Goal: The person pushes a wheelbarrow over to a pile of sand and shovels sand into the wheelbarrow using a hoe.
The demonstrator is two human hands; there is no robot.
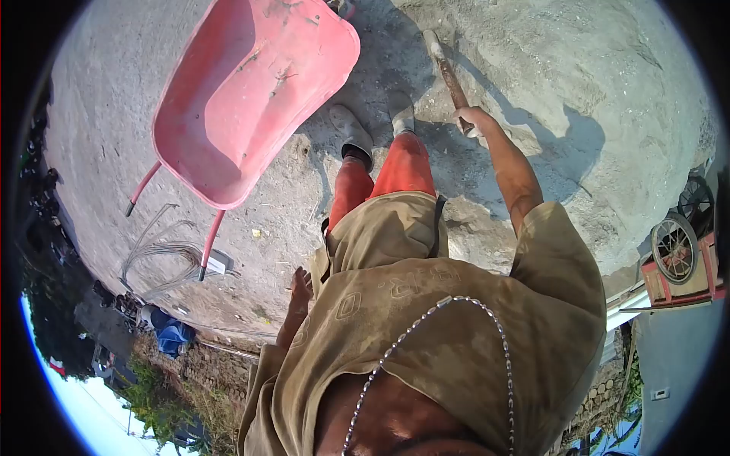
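My right hand (473, 120) is wrapped round one end of a brown-handled tool (452, 80), out to the right of my legs. Its far end is pale and dusty and reaches the ground; I cannot tell what kind of tool it is. Beside my left hip hangs my left hand (301, 283), holding nothing, its fingers apart. A pink wheelbarrow (251, 91) stands ahead of it on the left, tray upward, with a few scraps of debris inside. The handles (213, 235) of the wheelbarrow point back toward my left side.
Pale sandy ground (593, 45) spreads around my boots (351, 129). A coil of wire (156, 262) lies behind the wheelbarrow handles. Blue cloth or plastic (171, 334) rests farther back on the left. At the far right stands a red cart with spoked wheels (675, 247).
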